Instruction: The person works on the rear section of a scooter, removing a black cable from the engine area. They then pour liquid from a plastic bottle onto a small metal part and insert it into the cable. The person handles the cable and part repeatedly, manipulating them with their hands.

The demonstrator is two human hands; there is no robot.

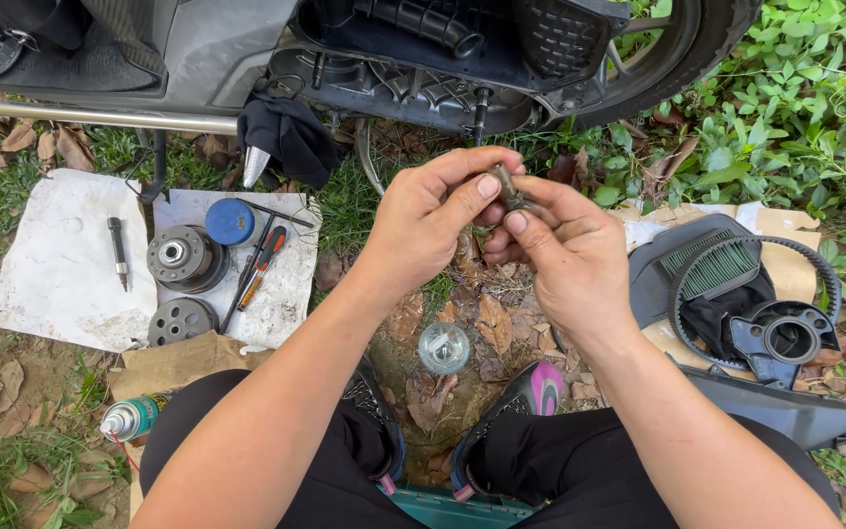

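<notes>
1. I saw a small greasy metal part (507, 188), perhaps a bolt or bushing, pinched above the leaf-strewn ground.
2. The left hand (433, 220) and right hand (562, 250) both clamped fingertips on it.
3. A small round glass jar (444, 347) sat below, between my shoes.
4. A clutch assembly (184, 258) lay on white paper (61, 264) at left; a drive belt (751, 294) lay at right.
</notes>
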